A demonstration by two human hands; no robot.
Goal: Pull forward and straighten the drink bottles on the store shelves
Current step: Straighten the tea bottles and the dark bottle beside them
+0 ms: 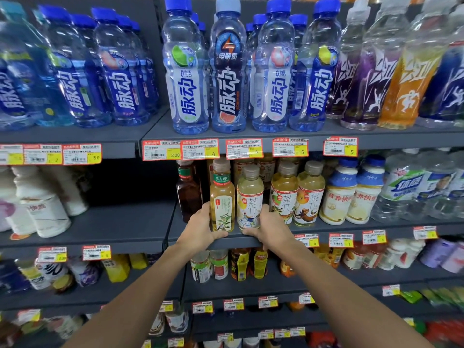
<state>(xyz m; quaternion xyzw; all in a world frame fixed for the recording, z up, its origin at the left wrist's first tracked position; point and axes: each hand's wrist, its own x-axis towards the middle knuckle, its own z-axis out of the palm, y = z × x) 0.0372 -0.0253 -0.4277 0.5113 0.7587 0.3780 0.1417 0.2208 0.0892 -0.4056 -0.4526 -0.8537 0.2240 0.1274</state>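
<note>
On the middle shelf [150, 222] stand two tea bottles at the front edge. My left hand [199, 233] grips the base of the green-labelled tea bottle [221, 197]. My right hand [270, 232] grips the base of the pale yellow tea bottle with a white label [249, 197] beside it. Both bottles stand upright and touch each other. A dark brown tea bottle [187, 189] stands further back on their left. Two more yellow tea bottles [297, 194] stand to the right.
Blue-capped sports drinks [228, 69] fill the shelf above. White milk-drink bottles [351, 194] and clear water bottles [414, 189] stand to the right. White bottles [42, 209] stand at the far left, with bare shelf between. Price tags line the shelf edges; lower shelves hold several drinks.
</note>
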